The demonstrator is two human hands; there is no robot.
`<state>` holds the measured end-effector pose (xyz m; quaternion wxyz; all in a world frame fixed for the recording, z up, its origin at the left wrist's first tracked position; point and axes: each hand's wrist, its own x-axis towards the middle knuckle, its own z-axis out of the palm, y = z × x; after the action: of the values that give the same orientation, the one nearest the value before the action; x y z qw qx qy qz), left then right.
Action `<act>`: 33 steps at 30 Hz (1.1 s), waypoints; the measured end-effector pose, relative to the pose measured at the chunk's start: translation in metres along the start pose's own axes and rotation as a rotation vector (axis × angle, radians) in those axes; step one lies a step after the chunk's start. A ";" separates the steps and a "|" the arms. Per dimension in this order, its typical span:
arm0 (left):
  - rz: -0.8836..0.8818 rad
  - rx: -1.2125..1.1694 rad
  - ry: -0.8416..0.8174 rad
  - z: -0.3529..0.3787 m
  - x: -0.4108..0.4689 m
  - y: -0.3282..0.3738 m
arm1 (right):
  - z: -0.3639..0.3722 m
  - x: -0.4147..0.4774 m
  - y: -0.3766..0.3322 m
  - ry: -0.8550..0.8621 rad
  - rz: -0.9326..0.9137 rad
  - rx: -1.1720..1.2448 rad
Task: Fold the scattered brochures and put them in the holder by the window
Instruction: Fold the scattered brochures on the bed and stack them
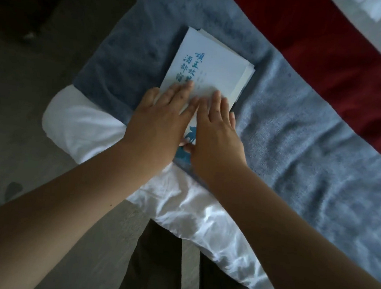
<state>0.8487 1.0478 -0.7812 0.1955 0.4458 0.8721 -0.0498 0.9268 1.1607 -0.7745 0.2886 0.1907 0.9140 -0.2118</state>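
A white folded brochure (209, 62) with blue printed characters lies on a grey-blue towel on the corner of a bed. Edges of more white sheets show beneath it on its right side. My left hand (162, 118) lies flat on the brochure's near left part, fingers straight. My right hand (217, 134) lies flat beside it on the near right part, fingers straight, its thumb tucked under at the blue picture. Both hands press the paper down. The holder and the window are out of view.
The grey-blue towel (297, 137) runs across the white bedding (86, 124). A dark red cloth (325, 45) lies at the far right. Grey floor (33, 67) lies to the left, and my dark trouser legs (155, 265) stand at the bed's corner.
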 end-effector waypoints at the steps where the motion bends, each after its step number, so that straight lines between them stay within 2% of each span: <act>1: -0.004 -0.049 -0.040 0.001 0.004 -0.002 | 0.004 0.006 -0.001 -0.018 0.021 -0.005; 5: -0.074 -0.206 -0.091 0.013 0.011 0.004 | 0.021 0.025 -0.005 -0.020 0.053 -0.089; 8: -0.134 -0.260 -0.131 0.020 0.016 0.009 | 0.024 0.028 -0.003 -0.036 0.083 -0.031; 13: -0.133 -0.342 -0.163 0.021 0.022 0.005 | 0.014 0.033 -0.006 -0.122 0.085 -0.015; 17: -0.101 -0.388 0.015 0.011 0.020 -0.002 | 0.011 0.020 -0.003 -0.080 0.068 0.038; 21: -0.122 -0.400 0.314 0.005 0.010 -0.020 | 0.020 -0.003 0.004 0.082 0.031 0.088; 24: -0.149 -0.323 0.376 0.011 0.011 -0.019 | 0.014 -0.013 0.002 0.166 0.124 0.275; 27: -0.184 -0.356 0.393 0.025 0.013 -0.008 | 0.008 -0.013 0.000 0.253 0.252 0.528; 29: -0.207 -0.488 0.429 0.031 0.012 -0.003 | 0.008 -0.008 -0.002 0.295 0.339 0.685; 31: -0.337 -0.689 0.481 0.031 0.012 -0.004 | 0.010 -0.004 -0.009 0.315 0.403 0.827; 33: -0.419 -0.754 0.511 0.033 0.013 -0.006 | 0.015 -0.002 -0.016 0.329 0.415 0.883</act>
<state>0.8469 1.0459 -0.8174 0.1089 0.1572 0.9202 0.3416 0.9275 1.1398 -0.7798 0.0689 0.5027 0.7136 -0.4831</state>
